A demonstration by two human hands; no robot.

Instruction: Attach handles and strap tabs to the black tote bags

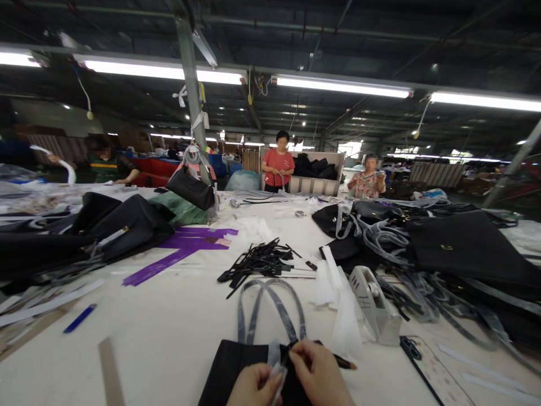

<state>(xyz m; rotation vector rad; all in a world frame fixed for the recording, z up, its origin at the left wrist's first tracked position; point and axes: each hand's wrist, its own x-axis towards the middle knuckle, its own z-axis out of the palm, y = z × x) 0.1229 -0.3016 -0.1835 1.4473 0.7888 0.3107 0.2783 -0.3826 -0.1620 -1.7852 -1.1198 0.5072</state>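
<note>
A black handbag (224, 366) lies at the table's near edge, its two handles (274, 299) standing up, covered in greyish wrapping. My left hand (253, 386) is closed over the bag's front, with a small pale, shiny strip (278, 372) between thumb and fingers. Right beside it, my right hand (319, 372) pinches a thin black strap (285, 356) at the bag's top edge, near the foot of a handle. A dark stick with a brown tip (350, 365) pokes out past my right hand; whether that hand holds it, I cannot tell. A pile of black straps (262, 262) lies beyond the bag.
Black bags (122, 225) are heaped at left, more bags (473, 248) at right. A tape dispenser (376, 310), white paper (344, 321) and a phone (435, 369) lie to the right. A blue cutter (80, 318) and purple tape (181, 248) are at left. Several people work beyond.
</note>
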